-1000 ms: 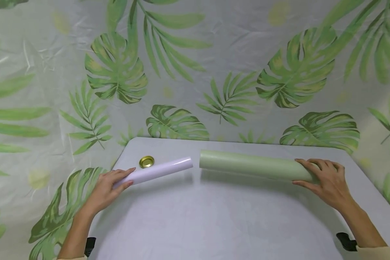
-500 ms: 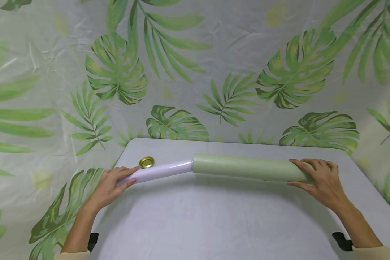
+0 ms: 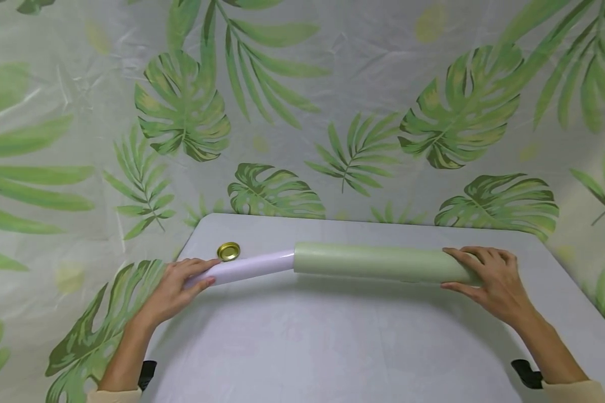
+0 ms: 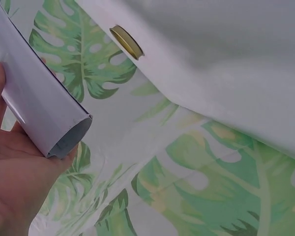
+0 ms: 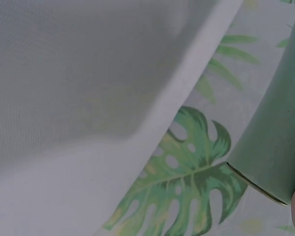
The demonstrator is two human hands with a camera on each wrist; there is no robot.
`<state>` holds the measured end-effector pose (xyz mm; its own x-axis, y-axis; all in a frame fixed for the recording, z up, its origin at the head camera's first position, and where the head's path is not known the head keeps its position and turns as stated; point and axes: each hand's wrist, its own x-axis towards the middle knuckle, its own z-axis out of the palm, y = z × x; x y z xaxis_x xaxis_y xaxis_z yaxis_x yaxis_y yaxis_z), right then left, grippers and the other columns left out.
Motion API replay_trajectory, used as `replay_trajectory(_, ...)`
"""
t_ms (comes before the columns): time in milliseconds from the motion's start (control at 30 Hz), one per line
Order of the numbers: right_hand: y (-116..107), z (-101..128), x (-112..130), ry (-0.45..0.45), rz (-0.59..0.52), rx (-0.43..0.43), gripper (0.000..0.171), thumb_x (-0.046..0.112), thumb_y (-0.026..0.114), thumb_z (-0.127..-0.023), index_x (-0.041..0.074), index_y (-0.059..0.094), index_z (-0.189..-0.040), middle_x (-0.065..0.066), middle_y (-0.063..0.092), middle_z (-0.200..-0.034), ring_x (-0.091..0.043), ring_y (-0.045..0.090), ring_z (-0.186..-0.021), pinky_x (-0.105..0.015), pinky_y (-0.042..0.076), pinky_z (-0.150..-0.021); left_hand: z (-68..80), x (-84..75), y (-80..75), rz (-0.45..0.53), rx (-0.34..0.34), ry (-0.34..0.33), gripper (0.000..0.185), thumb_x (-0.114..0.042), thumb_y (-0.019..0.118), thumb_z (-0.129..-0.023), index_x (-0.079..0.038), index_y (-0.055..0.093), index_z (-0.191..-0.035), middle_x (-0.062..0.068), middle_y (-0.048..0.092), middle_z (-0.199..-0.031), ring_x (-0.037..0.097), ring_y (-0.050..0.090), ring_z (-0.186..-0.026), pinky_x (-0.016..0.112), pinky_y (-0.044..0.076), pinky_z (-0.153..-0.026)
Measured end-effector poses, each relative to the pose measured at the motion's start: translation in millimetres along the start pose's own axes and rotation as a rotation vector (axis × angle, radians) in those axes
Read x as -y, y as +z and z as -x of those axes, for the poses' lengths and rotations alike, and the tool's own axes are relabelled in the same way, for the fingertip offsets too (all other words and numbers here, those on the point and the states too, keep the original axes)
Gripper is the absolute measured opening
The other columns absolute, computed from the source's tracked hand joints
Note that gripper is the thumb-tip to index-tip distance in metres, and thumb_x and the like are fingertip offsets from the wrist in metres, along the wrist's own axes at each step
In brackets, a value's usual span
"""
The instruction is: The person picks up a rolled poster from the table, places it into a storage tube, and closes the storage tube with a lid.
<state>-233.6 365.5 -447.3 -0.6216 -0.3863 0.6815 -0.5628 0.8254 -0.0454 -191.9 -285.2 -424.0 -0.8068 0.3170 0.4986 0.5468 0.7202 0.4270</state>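
Note:
A thin glossy white roll [image 3: 247, 267] and a thicker pale green roll [image 3: 373, 261] are held in one line above the grey table [image 3: 333, 347]. The white roll's right end sits inside the green roll's left opening. My left hand [image 3: 176, 288] grips the white roll's left end [image 4: 39, 108]; its open end shows in the left wrist view. At the other side my right hand [image 3: 489, 280] curls round the green roll's right end [image 5: 275, 147].
A small gold lid [image 3: 228, 251] lies on the table's far left corner, just behind the white roll, and shows as a gold lid [image 4: 127, 42] in the left wrist view. A leaf-print cloth [image 3: 302, 112] hangs behind and around the table. Black clamps [image 3: 526, 374] sit at the near edge.
The two rolls stood apart with a gap; now they have come together and the white roll's end has slid into the green roll. The green roll moved left.

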Motion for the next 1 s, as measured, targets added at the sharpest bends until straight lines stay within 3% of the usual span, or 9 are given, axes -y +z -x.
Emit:
replay_trajectory(167,2.5,0.0,2.7,-0.009,-0.010,-0.003,0.083,0.084,0.052,-0.083,0.022,0.068,-0.136,-0.015,0.066,-0.113,-0.044,0.058,-0.103,-0.069,0.034,-0.093,-1.6,-1.0,1.7,0.019,0.002,-0.002,0.041,-0.008,0.080,-0.088,-0.008,0.073,-0.129,0.006,0.078,-0.111,0.026,0.068,-0.099,0.036,0.031,-0.090)
replay_trajectory(400,2.6,-1.7,6.0,-0.013,-0.033,0.014,0.078,0.071,0.073,-0.075,0.024,0.067,-0.137,-0.014,0.067,-0.114,-0.043,0.059,-0.104,-0.067,0.034,-0.092,-2.4,-0.5,3.4,0.037,0.014,-0.011,0.043,-0.010,0.080,-0.089,-0.013,0.073,-0.131,0.004,0.078,-0.112,0.018,0.067,-0.101,0.036,0.032,-0.094)
replay_trajectory(467,2.9,-3.4,7.5,-0.018,-0.044,0.014,0.077,0.070,0.073,-0.076,0.024,0.068,-0.137,-0.013,0.067,-0.114,-0.042,0.059,-0.105,-0.067,0.034,-0.092,-3.2,-0.3,4.4,0.051,0.016,-0.009,0.043,-0.010,0.079,-0.090,-0.016,0.073,-0.131,0.003,0.078,-0.113,0.016,0.067,-0.102,0.036,0.032,-0.095)
replay_trajectory(567,4.5,-6.2,10.1,-0.029,-0.052,0.015,0.079,0.078,0.063,-0.081,0.023,0.068,-0.137,-0.013,0.068,-0.114,-0.041,0.060,-0.105,-0.067,0.034,-0.092,-5.2,-1.8,5.7,0.066,0.018,-0.004,0.042,-0.011,0.079,-0.090,-0.017,0.074,-0.131,0.000,0.078,-0.111,0.015,0.067,-0.101,0.035,0.032,-0.094)
replay_trajectory(800,8.2,-10.4,15.7,-0.044,-0.060,0.031,0.077,0.064,0.078,-0.073,0.023,0.067,-0.137,-0.012,0.067,-0.115,-0.039,0.060,-0.106,-0.066,0.035,-0.094,-12.4,-11.4,10.6,0.109,0.016,0.041,0.041,-0.007,0.080,-0.088,-0.008,0.074,-0.128,0.001,0.078,-0.107,0.016,0.067,-0.099,0.033,0.030,-0.090)
replay_trajectory(1000,12.5,-14.4,20.9,-0.056,-0.052,0.032,0.081,0.083,0.052,-0.085,0.023,0.066,-0.139,-0.013,0.068,-0.116,-0.039,0.060,-0.107,-0.067,0.035,-0.095,-16.4,-15.9,16.3,0.108,0.033,0.056,0.043,-0.009,0.079,-0.088,-0.012,0.073,-0.131,0.002,0.078,-0.116,0.020,0.069,-0.103,0.036,0.032,-0.095)
